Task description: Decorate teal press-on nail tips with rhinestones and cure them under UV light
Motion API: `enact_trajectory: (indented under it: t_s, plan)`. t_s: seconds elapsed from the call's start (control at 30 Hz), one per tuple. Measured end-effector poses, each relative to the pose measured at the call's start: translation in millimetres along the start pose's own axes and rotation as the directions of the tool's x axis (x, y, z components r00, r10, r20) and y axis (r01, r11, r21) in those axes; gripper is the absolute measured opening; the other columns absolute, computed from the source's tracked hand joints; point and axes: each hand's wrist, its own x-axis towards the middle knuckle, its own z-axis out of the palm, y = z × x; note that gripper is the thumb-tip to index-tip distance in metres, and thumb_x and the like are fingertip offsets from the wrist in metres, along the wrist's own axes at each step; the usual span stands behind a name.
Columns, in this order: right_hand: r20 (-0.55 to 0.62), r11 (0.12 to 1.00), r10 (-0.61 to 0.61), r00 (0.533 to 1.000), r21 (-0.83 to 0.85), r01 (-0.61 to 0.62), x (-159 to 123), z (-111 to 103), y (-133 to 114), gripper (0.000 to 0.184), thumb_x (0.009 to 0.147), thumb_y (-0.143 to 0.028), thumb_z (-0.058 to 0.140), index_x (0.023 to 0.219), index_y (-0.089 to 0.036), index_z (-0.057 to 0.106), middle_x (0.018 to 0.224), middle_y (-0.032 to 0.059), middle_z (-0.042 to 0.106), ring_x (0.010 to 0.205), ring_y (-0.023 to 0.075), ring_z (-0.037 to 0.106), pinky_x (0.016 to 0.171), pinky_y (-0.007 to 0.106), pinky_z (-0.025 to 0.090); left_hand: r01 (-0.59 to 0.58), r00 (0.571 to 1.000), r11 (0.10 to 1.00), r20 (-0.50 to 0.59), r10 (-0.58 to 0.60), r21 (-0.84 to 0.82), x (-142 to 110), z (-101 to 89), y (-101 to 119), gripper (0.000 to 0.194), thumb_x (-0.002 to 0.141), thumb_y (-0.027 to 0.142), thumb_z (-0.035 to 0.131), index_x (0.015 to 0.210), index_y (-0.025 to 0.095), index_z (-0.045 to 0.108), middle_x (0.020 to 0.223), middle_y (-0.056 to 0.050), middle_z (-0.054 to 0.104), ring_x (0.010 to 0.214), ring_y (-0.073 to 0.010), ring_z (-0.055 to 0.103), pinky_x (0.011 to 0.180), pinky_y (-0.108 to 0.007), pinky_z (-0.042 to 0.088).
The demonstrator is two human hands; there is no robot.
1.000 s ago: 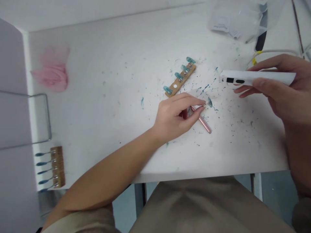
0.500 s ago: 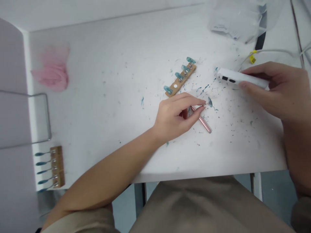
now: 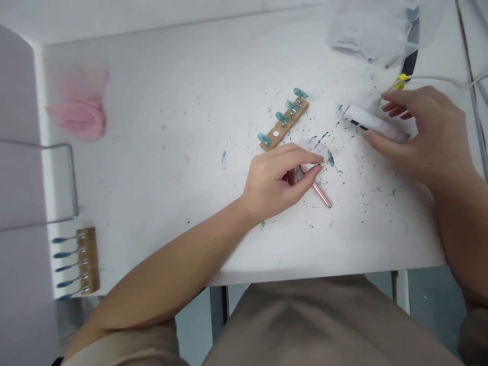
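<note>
My left hand (image 3: 284, 180) is closed in a pinch on the thin metal stem of a teal false nail (image 3: 330, 158), which points right. Under that hand a rose-pink metallic pen-like rod (image 3: 322, 193) lies on the table, partly covered. Behind it stands a wooden strip (image 3: 281, 131) bearing several teal marbled false nails (image 3: 282, 118) on short metal stems, with one white round spot bare. My right hand (image 3: 430, 132) is open, fingers apart, around a white stick-shaped device (image 3: 375, 123) with dark buttons. Its thumb is at the device's near side; contact is unclear.
Paint flecks dot the white tabletop (image 3: 160, 168). A second wooden strip (image 3: 89, 259) with several dark teal nails is at the left edge. A pink cloth (image 3: 82, 119) lies far left. Clear plastic bags (image 3: 366, 33) and a cable with a yellow tag (image 3: 401, 81) are at back right.
My right hand has loosened from the white device and its fingers have spread, while the device has come down and tilted. My left hand keeps the nail in place.
</note>
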Motion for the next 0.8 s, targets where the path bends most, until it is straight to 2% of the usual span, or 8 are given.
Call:
enact_trajectory:
  t_s: [0.2,0.4,0.6,0.7,0.8]
  plan:
    - [0.054,0.997,-0.025,0.998,-0.075,0.029,4.1,10.0,6.0,0.069,0.104,-0.061,0.067,0.160,-0.021,0.061,0.140,0.0118,0.066,0.137,0.0291,0.064,0.122,0.049,0.055,-0.017,1.000,1.000,-0.009,0.017,0.009,0.1,-0.3,-0.5,0.003,0.098,0.019,0.081,0.099,0.022,0.080,0.088,0.001,0.084,0.055,-0.0037,0.060,0.049,-0.018,0.048]
    - [0.103,0.997,0.017,0.995,-0.075,-0.010,6.9,9.5,7.6,0.059,0.107,-0.063,0.062,0.151,-0.024,0.065,0.134,0.0092,0.068,0.130,0.0278,0.066,0.116,0.049,0.056,-0.005,1.000,1.000,-0.012,0.005,0.014,-0.9,2.0,-0.9,0.002,0.100,0.022,0.079,0.099,0.023,0.081,0.086,0.001,0.084,0.054,-0.0050,0.062,0.047,-0.020,0.047]
    - [0.097,0.993,0.104,0.990,-0.066,-0.098,10.6,4.3,8.5,0.051,0.101,-0.050,0.071,0.144,-0.021,0.071,0.133,0.0107,0.069,0.127,0.0268,0.066,0.115,0.045,0.058,-0.003,1.000,1.000,-0.006,0.003,0.013,-0.6,0.9,-0.4,0.002,0.098,0.020,0.081,0.099,0.022,0.081,0.088,0.002,0.084,0.052,-0.0028,0.056,0.049,-0.018,0.048]
    - [0.103,0.985,0.167,0.981,-0.052,-0.162,12.8,4.7,13.4,0.056,0.100,-0.048,0.074,0.150,-0.023,0.070,0.138,0.0108,0.068,0.130,0.0277,0.066,0.118,0.047,0.058,-0.010,1.000,1.000,-0.014,0.010,0.009,-0.6,0.9,-1.1,0.001,0.098,0.020,0.082,0.099,0.021,0.081,0.086,0.001,0.083,0.052,-0.0020,0.056,0.049,-0.016,0.047]
    - [0.099,0.984,0.175,0.979,-0.040,-0.172,14.1,6.6,20.4,0.067,0.101,-0.053,0.074,0.161,-0.023,0.065,0.142,0.0123,0.067,0.134,0.0284,0.065,0.122,0.047,0.056,-0.024,1.000,1.000,-0.017,0.024,0.011,-0.6,1.6,-2.3,0.001,0.098,0.021,0.082,0.099,0.021,0.081,0.086,0.002,0.084,0.052,-0.0023,0.057,0.049,-0.016,0.048]
